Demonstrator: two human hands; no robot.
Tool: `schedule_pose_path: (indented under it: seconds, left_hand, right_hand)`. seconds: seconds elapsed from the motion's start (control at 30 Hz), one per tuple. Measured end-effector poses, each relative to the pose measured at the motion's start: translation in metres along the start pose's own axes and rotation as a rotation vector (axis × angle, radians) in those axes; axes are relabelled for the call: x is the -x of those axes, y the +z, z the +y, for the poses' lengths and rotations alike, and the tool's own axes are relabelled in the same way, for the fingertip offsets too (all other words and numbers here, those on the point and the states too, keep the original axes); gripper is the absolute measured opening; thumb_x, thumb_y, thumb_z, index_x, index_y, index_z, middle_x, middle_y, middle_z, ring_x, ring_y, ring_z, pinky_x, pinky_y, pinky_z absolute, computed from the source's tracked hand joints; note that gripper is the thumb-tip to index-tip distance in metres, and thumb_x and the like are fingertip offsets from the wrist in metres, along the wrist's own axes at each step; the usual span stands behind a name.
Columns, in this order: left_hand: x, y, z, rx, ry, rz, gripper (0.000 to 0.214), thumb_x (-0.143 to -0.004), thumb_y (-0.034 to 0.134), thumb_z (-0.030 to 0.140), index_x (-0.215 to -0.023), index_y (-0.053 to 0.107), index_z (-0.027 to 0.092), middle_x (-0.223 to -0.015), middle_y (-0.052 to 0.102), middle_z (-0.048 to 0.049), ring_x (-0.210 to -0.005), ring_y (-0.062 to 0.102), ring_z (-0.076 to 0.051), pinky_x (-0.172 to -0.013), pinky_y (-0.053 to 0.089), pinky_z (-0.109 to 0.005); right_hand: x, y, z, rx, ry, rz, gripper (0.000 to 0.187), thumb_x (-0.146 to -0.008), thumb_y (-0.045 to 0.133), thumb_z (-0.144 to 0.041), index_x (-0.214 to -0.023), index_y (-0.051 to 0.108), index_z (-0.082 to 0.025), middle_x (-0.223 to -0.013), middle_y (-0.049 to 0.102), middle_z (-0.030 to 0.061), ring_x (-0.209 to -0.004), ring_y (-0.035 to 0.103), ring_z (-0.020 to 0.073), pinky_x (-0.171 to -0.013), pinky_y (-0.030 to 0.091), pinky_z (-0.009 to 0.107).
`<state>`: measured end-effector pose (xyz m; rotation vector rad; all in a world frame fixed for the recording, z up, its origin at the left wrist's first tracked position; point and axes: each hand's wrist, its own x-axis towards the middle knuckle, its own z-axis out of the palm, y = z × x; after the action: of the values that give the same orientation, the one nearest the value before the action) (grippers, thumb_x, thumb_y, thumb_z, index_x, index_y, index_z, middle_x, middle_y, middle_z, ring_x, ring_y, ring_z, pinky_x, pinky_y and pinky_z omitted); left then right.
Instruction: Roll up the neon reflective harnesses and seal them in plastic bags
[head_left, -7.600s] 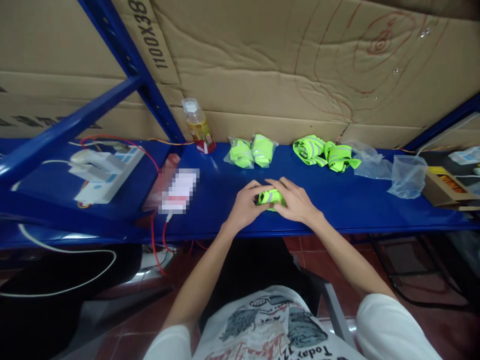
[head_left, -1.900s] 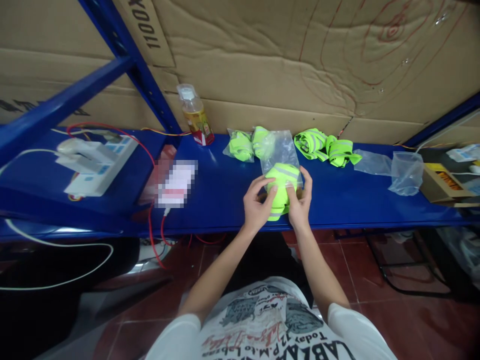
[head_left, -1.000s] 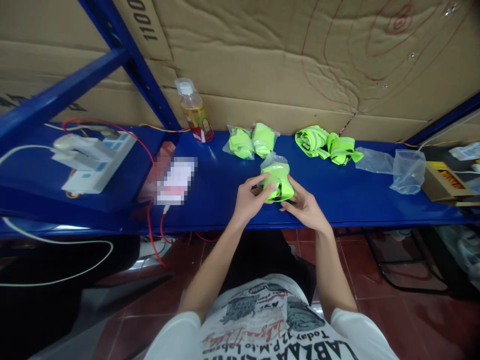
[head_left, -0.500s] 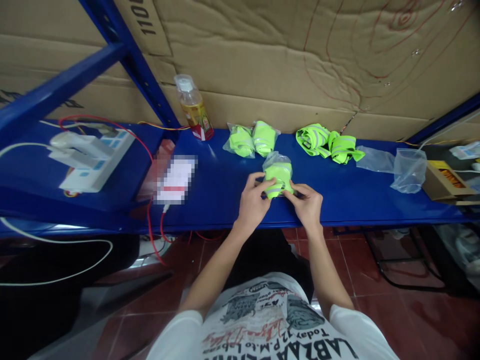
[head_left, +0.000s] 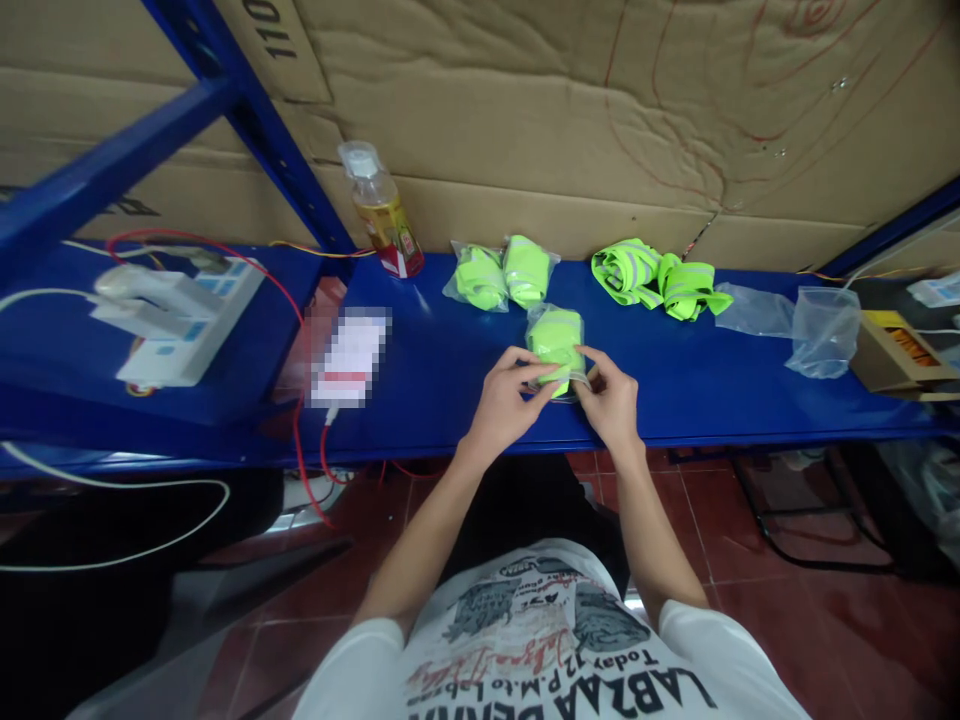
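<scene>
Head view: nearest, the left hand (head_left: pixel 510 398) and right hand (head_left: pixel 613 402) each pinch the near end of a small clear plastic bag (head_left: pixel 556 318). It rests on the blue metal tabletop (head_left: pixel 450 370) by the front edge, with one folded neon-green reflective cloth (head_left: pixel 556 342) inside. Just behind lie two more bagged green rolls (head_left: pixel 480 278), touching side by side, making three filled bags. To their right sit two loose neon-green bundles (head_left: pixel 626 270), then two slack clear bags (head_left: pixel 821 330). Farthest, against the cardboard, stands one plastic bottle of amber liquid (head_left: pixel 379 210).
</scene>
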<state>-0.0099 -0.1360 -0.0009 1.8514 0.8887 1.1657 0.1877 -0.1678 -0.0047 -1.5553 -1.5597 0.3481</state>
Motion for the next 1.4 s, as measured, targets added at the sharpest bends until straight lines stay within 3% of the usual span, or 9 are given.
schedule_pose_path:
  seconds: [0.23,0.4,0.7,0.83,0.97,1.07,1.17,1.27,1.4]
  left_hand:
    - [-0.007,0.014,0.001,-0.358,-0.024,0.020,0.017,-0.096,0.058,0.005,-0.098,0.066,0.020,-0.102,0.059,-0.0031,-0.079,0.060,-0.013,-0.075,0.050,-0.026]
    - [-0.005,0.021,0.002,-0.428,-0.019,-0.104,0.027,-0.094,0.048,0.000,-0.076,0.050,0.020,-0.085,0.054,-0.0009,-0.069,0.047,-0.014,-0.066,0.035,-0.028]
    - [-0.016,-0.004,-0.002,-0.201,-0.029,-0.340,0.026,-0.080,0.051,-0.002,-0.086,0.054,0.024,-0.064,0.041,0.0070,-0.058,0.044,-0.013,-0.061,0.032,-0.025]
    - [-0.016,0.004,-0.003,-0.256,-0.035,-0.259,0.033,-0.077,0.049,-0.006,-0.089,0.054,0.024,-0.064,0.041,0.0069,-0.055,0.042,-0.014,-0.059,0.028,-0.026]
    - [-0.013,0.014,-0.003,-0.262,-0.077,-0.149,0.030,-0.079,0.047,-0.007,-0.082,0.051,0.022,-0.066,0.045,0.0053,-0.057,0.043,-0.013,-0.061,0.028,-0.026]
    - [-0.014,0.012,-0.002,-0.130,-0.097,-0.113,0.027,-0.077,0.049,-0.005,-0.078,0.050,0.022,-0.061,0.038,0.0077,-0.056,0.038,-0.011,-0.060,0.028,-0.025]
    - [-0.019,0.001,0.004,0.055,-0.102,-0.042,0.022,-0.076,0.056,-0.001,-0.077,0.052,0.021,-0.058,0.029,0.0098,-0.055,0.031,-0.009,-0.062,0.030,-0.023]
    - [-0.022,-0.017,0.022,0.234,-0.087,-0.080,0.009,-0.087,0.070,0.015,-0.088,0.062,0.020,-0.061,0.030,0.0099,-0.056,0.031,-0.008,-0.063,0.034,-0.023]
    - [-0.020,-0.038,0.049,0.210,0.010,-0.147,0.045,-0.077,0.094,0.038,-0.116,0.079,0.023,-0.082,0.047,0.0034,-0.067,0.043,-0.010,-0.061,0.039,-0.023]
  right_hand:
    - [0.005,-0.010,-0.016,0.065,-0.017,-0.142,0.060,-0.090,0.073,-0.040,-0.149,0.066,-0.028,-0.084,0.067,-0.0003,-0.065,0.055,0.0150,-0.066,0.048,0.029]
    - [0.001,0.000,-0.017,0.187,0.104,-0.016,0.036,-0.089,0.074,-0.045,-0.120,0.076,-0.028,-0.074,0.063,-0.0031,-0.066,0.058,0.0157,-0.064,0.039,0.027]
    - [0.000,0.008,-0.007,0.176,0.143,-0.024,0.026,-0.089,0.073,-0.047,-0.082,0.060,-0.025,-0.060,0.054,-0.0063,-0.055,0.047,0.0131,-0.057,0.032,0.025]
    - [0.009,0.006,-0.012,0.198,0.113,-0.012,0.026,-0.094,0.070,-0.048,-0.109,0.067,-0.026,-0.064,0.058,-0.0060,-0.056,0.054,0.0152,-0.057,0.036,0.025]
    - [0.022,-0.006,-0.015,0.157,-0.165,-0.172,0.051,-0.101,0.065,-0.039,-0.150,0.057,-0.029,-0.108,0.069,0.0070,-0.087,0.068,0.0212,-0.077,0.055,0.032]
    - [0.029,-0.017,-0.009,0.080,-0.288,-0.224,0.060,-0.100,0.065,-0.029,-0.159,0.053,-0.030,-0.122,0.061,0.0109,-0.106,0.066,0.0241,-0.087,0.059,0.037]
    - [0.028,-0.023,0.000,0.010,-0.329,-0.106,0.061,-0.099,0.067,-0.024,-0.158,0.056,-0.030,-0.109,0.062,0.0080,-0.096,0.065,0.0218,-0.084,0.060,0.038]
    - [0.019,-0.026,-0.001,-0.016,-0.353,0.102,0.039,-0.097,0.074,-0.026,-0.135,0.076,-0.033,-0.095,0.063,0.0052,-0.087,0.064,0.0214,-0.080,0.060,0.040]
    - [0.006,-0.027,-0.019,-0.150,-0.289,0.231,0.012,-0.093,0.079,-0.034,-0.103,0.085,-0.032,-0.118,0.073,0.0090,-0.112,0.071,0.0290,-0.095,0.061,0.051]
